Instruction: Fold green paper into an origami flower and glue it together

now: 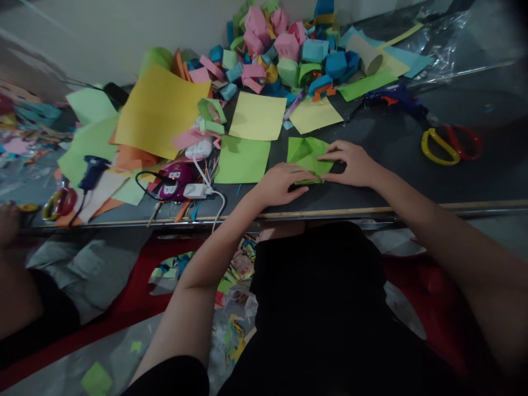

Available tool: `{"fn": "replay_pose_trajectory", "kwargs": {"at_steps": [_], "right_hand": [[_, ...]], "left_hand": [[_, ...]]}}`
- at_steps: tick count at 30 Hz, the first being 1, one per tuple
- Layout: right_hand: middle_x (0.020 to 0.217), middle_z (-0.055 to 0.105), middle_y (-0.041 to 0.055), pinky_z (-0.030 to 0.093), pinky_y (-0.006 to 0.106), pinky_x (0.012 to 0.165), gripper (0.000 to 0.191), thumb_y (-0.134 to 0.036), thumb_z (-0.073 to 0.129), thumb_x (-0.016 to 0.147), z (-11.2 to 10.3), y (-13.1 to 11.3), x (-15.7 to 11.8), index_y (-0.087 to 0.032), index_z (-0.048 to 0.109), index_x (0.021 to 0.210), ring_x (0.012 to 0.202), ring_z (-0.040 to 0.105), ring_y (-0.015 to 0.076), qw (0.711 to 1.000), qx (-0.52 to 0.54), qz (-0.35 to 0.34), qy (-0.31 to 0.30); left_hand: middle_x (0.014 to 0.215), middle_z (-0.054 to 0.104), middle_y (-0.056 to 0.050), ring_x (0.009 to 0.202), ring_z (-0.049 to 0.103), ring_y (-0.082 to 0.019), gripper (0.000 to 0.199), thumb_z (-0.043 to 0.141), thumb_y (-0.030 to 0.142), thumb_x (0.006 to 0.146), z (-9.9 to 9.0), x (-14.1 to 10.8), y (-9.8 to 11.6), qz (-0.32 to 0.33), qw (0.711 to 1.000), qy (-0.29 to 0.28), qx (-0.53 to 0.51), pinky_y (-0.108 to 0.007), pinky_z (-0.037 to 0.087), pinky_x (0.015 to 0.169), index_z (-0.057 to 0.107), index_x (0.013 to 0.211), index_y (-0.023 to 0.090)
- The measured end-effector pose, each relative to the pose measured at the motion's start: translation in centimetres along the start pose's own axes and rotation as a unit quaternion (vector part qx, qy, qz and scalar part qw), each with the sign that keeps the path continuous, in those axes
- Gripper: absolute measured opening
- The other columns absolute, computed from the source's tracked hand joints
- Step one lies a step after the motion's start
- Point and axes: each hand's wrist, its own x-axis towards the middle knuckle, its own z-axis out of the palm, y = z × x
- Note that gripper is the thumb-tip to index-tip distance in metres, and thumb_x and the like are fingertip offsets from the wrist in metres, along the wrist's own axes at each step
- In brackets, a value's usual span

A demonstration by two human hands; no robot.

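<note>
A bright green sheet of paper (307, 152) with crease lines lies on the dark table in front of me, its right and near parts lifted or folded. My left hand (280, 184) rests along its near edge, fingers stretched over the paper and thumb apart. From the right, my right hand (350, 163) has fingers and thumb around the paper's right corner. Beside it on the left is a flat light green sheet (242, 159). Two pale yellow sheets, one left (258, 116) and one right (315, 114), lie just behind.
Folded paper pieces (286, 47) pile up at the back. A glue gun (398, 99) and red-yellow scissors (451, 146) lie right. A purple power strip (177, 181) with cables, a large yellow sheet (159, 113) and another glue gun (94, 171) are left. Another person's hand (9, 223) shows far left.
</note>
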Motion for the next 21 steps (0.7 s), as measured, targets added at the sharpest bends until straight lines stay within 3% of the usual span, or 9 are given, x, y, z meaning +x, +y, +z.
{"fn": "replay_pose_trajectory", "kwargs": {"at_steps": [3, 8, 13, 18, 21], "right_hand": [[0.129, 0.064, 0.0147, 0.050, 0.055, 0.101, 0.055, -0.061, 0.067, 0.091, -0.2, -0.2, -0.1, -0.029, 0.074, 0.136, 0.117, 0.061, 0.0371, 1.000, 0.005, 0.002, -0.011], [0.135, 0.059, 0.0163, 0.048, 0.058, 0.104, 0.060, -0.062, 0.065, 0.092, -0.2, -0.1, 0.0, -0.029, 0.068, 0.143, 0.123, 0.057, 0.0402, 0.999, -0.005, 0.019, -0.027], [0.136, 0.055, 0.0169, 0.050, 0.055, 0.103, 0.069, -0.066, 0.073, 0.084, 0.0, 0.0, 0.7, -0.025, 0.069, 0.140, 0.125, 0.054, 0.0404, 0.999, -0.017, 0.024, -0.024], [0.123, 0.066, 0.0138, 0.054, 0.047, 0.090, 0.036, -0.051, 0.074, 0.085, -0.6, -0.8, 0.2, -0.024, 0.077, 0.108, 0.105, 0.063, 0.0323, 0.999, 0.030, 0.018, -0.004], [0.108, 0.073, 0.0089, 0.053, 0.046, 0.089, 0.017, -0.039, 0.066, 0.090, -1.0, -1.1, -0.5, -0.026, 0.077, 0.091, 0.097, 0.065, 0.0285, 0.999, 0.052, -0.005, 0.001]], "left_hand": [[0.134, 0.073, -0.010, 0.124, 0.068, -0.025, 0.034, 0.054, 0.033, 0.102, 0.2, 0.0, 0.9, -0.006, 0.999, -0.015, 0.050, -0.045, 0.054, 0.107, 0.073, 0.131, 0.028], [0.142, 0.070, -0.009, 0.137, 0.063, -0.025, 0.037, 0.050, 0.029, 0.104, 0.5, -0.1, 1.1, 0.008, 0.999, -0.026, 0.035, -0.048, 0.053, 0.113, 0.072, 0.134, 0.028], [0.133, 0.075, -0.009, 0.124, 0.070, -0.024, 0.034, 0.048, 0.030, 0.105, 0.0, 0.4, 1.3, -0.008, 0.999, -0.030, 0.024, -0.043, 0.057, 0.104, 0.077, 0.122, 0.026], [0.117, 0.078, -0.009, 0.108, 0.073, -0.022, 0.027, 0.052, 0.035, 0.105, 0.1, 0.6, 1.5, -0.067, 0.996, -0.019, 0.061, -0.037, 0.056, 0.094, 0.076, 0.101, 0.022], [0.114, 0.077, -0.010, 0.114, 0.071, -0.025, 0.019, 0.059, 0.034, 0.102, 0.5, 0.1, 0.9, -0.103, 0.992, 0.011, 0.077, -0.041, 0.055, 0.100, 0.072, 0.098, 0.021]]}}
